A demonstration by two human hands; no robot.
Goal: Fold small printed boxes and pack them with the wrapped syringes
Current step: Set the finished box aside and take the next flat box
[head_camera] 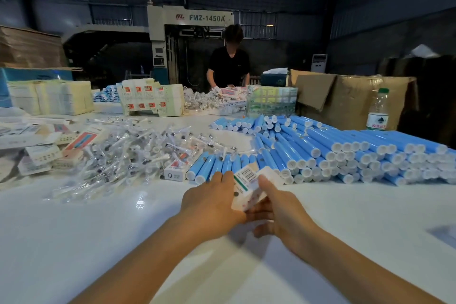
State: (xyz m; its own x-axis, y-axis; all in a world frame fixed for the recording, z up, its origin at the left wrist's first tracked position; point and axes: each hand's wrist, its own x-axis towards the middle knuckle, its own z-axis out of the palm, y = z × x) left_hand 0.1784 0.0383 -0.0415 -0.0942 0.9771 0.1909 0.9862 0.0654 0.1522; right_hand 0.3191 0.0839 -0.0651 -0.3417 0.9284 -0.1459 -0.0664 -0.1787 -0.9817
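Two hands meet over the white counter (74, 242), both on one small printed box (249, 186). Your left hand (212, 201) holds its left side, fingers reaching up along the box edge, palm down. Your right hand (278, 210) grips the right side, thumb laid up along the top face, other fingers curled underneath. The box is tilted, barcode label facing up, held just above the counter near the front of the blue tubes (333, 153). Whether its far flap is open or closed you cannot tell, blurred.

Wrapped syringes (128, 153) lie in a loose heap left of the box, well apart from your hands. One finished box (175, 173) sits at the heap's right edge, touching the nearest blue tube. More printed boxes and flat blanks (44, 145) are piled at far left. Stacks of unfolded cartons (150, 99) stand further back. A water bottle (378, 111) stands upright at right, beside a brown cardboard box (357, 96). Another person (229, 61) works at the far end, in front of a big machine (197, 22).
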